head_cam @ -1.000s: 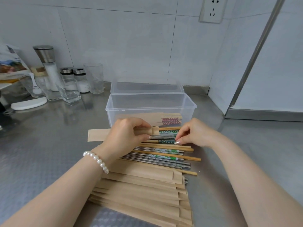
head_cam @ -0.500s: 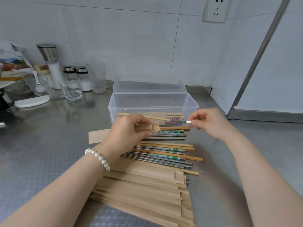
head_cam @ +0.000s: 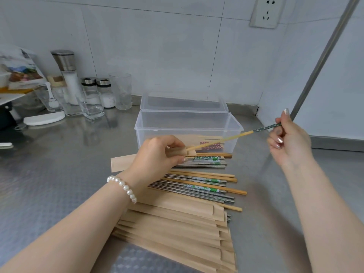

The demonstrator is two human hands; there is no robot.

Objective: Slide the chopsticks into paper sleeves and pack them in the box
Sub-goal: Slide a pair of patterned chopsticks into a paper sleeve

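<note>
My left hand point(head_cam: 157, 154) pinches the open end of a brown paper sleeve point(head_cam: 121, 164) that lies on the steel counter. My right hand point(head_cam: 287, 140) pinches the green patterned end of a bamboo chopstick point(head_cam: 222, 139), held slanting in the air with its thin tip at the sleeve's mouth by my left fingers. Behind them stands a clear plastic box point(head_cam: 189, 123), lid open, with a few filled sleeves inside. Loose wooden and metal chopsticks point(head_cam: 204, 180) lie in front of the box. A stack of empty paper sleeves point(head_cam: 173, 223) lies nearest me.
At the back left stand a salt grinder point(head_cam: 68, 75), two small shakers point(head_cam: 97, 91), glasses point(head_cam: 121, 90) and a white lid point(head_cam: 44, 118). A wall with a metal trim strip point(head_cam: 323, 56) closes the right side.
My right hand picked a chopstick out of the pile, lifted it and drew it back to the right, so its tip now meets the sleeve's mouth. My left hand stayed on the sleeve.
</note>
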